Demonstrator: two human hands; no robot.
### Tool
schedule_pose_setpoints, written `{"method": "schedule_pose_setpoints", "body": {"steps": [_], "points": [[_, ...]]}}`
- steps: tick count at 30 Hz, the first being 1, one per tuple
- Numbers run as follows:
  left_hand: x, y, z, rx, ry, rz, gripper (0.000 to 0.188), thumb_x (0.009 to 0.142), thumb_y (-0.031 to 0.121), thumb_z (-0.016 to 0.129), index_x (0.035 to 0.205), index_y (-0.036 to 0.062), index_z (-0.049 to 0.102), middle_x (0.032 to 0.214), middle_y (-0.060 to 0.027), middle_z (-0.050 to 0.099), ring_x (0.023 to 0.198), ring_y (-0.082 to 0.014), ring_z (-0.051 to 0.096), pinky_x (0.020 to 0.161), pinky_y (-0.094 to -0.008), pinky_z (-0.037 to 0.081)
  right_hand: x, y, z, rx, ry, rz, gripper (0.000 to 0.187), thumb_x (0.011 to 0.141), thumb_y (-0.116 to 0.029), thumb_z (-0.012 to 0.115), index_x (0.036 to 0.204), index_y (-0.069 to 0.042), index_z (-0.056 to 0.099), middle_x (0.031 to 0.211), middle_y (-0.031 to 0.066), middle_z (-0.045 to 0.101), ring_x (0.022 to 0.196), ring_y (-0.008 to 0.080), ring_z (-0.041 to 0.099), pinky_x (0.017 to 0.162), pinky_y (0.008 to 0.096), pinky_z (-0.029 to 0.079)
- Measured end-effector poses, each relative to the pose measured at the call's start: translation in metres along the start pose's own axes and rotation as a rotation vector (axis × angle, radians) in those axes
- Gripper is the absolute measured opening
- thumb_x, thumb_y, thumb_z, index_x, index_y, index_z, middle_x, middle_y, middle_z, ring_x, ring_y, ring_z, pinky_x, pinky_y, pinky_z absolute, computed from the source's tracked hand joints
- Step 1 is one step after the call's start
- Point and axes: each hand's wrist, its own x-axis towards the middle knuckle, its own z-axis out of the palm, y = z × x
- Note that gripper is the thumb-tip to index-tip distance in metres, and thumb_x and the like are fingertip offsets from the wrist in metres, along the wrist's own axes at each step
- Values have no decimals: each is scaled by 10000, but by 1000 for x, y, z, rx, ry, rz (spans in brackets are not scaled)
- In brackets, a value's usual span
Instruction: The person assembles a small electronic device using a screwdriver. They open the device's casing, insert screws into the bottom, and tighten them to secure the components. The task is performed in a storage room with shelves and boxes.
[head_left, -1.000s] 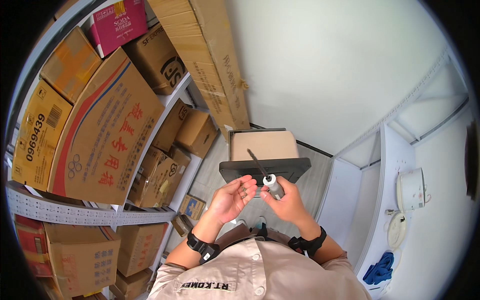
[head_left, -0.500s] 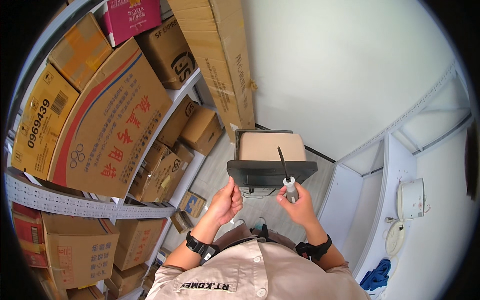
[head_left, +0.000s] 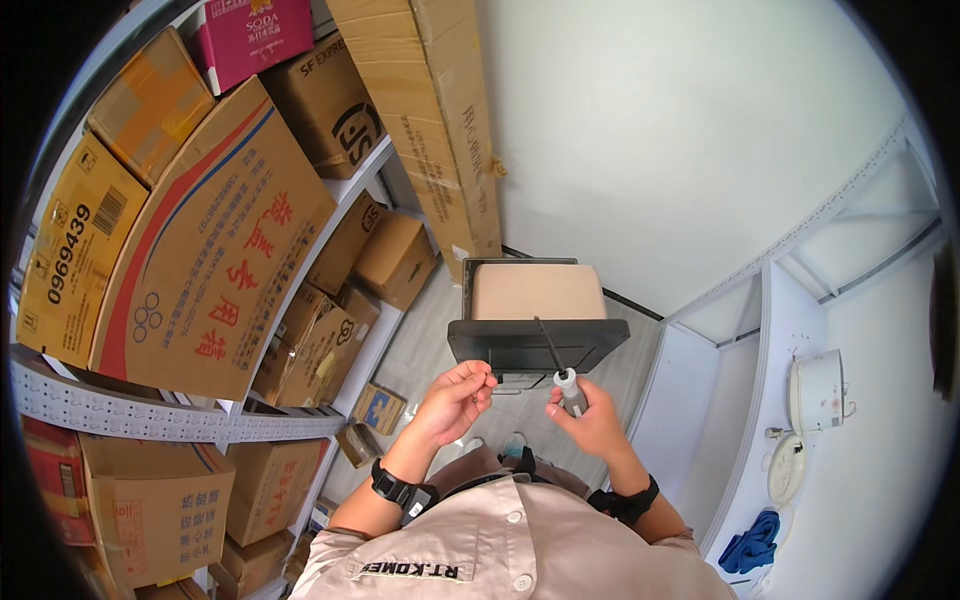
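In my right hand is a screwdriver with a grey handle and a long dark shaft. Its shaft points up and slightly left, passing in front of a black panel. Below the panel's left part, my left hand is closed in a pinch, thumb against fingertips. Whatever lies between those fingertips is too small to make out. Behind the panel's upper edge rises a beige, smooth, rounded block, set in a black frame. Thin metal parts show beneath the panel, partly hidden by my hands.
Shelves full of cardboard boxes line the left side. A tall carton leans by the white wall. On the right are a white shelf unit, a round white container and a blue cloth. Small boxes lie low at left.
My left hand has shifted right, its pinch now by the panel's lower edge. The screwdriver has moved left and down, its shaft leaning further left. The whole view has shifted slightly.
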Motion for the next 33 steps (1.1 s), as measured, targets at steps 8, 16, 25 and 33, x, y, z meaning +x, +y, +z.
{"method": "schedule_pose_setpoints", "body": {"steps": [8, 16, 25, 33], "points": [[1, -1, 6, 29, 61, 1, 115, 925, 116, 591, 1012, 50, 627, 906, -53, 652, 676, -87, 549, 622, -212, 467, -1, -3, -1, -55, -149, -10, 220, 790, -95, 726, 957, -11, 611, 837, 31, 639, 794, 104, 577, 740, 269, 469], [-1, 2, 3, -20, 69, 47, 112, 917, 125, 605, 1005, 65, 639, 884, -24, 640, 636, -81, 498, 573, -213, 412, 0, 0, -2, -134, -226, -55, 298, 768, -135, 732, 991, 20, 609, 855, 124, 655, 764, 228, 632, 716, 315, 485], [-6, 8, -24, -144, -82, 148, 124, 911, 133, 608, 1018, 81, 646, 898, -22, 627, 616, -80, 427, 560, -207, 364, -1, 2, -3, -220, -320, -84, 366, 740, -167, 741, 1035, 16, 622, 923, 188, 644, 814, 333, 620, 730, 360, 488], [-14, 10, -20, -67, -49, 159, 127, 913, 141, 607, 1012, 74, 649, 844, -23, 624, 619, -87, 430, 558, -217, 369, 1, -3, -4, -225, -318, -105, 395, 741, -171, 736, 1070, 15, 621, 954, 201, 648, 839, 336, 630, 741, 358, 493]]}}
